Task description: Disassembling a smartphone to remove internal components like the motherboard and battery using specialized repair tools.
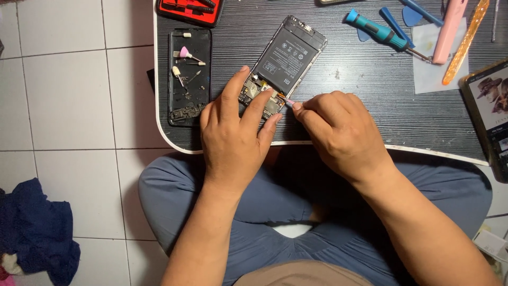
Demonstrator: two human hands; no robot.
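Observation:
An opened phone (288,55) with its black battery showing lies tilted on the dark table (344,106). My left hand (235,132) rests on the phone's lower end, fingers pressing the exposed circuit board. My right hand (338,130) pinches a thin pink-tipped tool (288,100) whose tip touches the board at the phone's lower right corner. Most of the tool is hidden in my fingers.
The phone's black back cover (189,74) lies left, holding small parts and bits. A red tool case (190,10) sits at the top left. A teal screwdriver (378,33), blue picks, pink and orange tools lie at the top right. A second phone (489,108) rests at the right edge.

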